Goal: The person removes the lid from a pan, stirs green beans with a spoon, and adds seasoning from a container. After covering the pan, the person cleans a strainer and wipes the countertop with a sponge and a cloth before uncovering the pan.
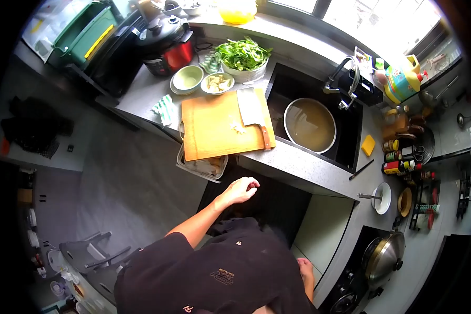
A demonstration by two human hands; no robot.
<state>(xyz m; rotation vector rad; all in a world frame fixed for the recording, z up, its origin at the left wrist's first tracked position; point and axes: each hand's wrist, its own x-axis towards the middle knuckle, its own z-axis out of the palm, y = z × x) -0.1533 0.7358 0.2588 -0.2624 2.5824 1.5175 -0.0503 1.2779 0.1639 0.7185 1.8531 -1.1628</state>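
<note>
My left hand [240, 190] hangs in front of the counter, below the cutting board, with its fingers curled in and nothing visible in them. Low at my side, my right hand [306, 269] is partly covered by my shirt; its fingers look curled, and I see nothing held. The wooden cutting board [209, 125] overhangs the counter edge. On it lie a cleaver [251, 108] and small chopped pale bits [238, 129]. Under the board's overhang, a tray of food scraps [206, 167] shows partly.
A large pot of cloudy water [310, 125] sits in the black sink [345, 152]. Behind the board are a basket of leafy greens [244, 55], a bowl of pale pieces [217, 82] and a green bowl [188, 78]. A lidded pan [384, 260] stands on the stove at right.
</note>
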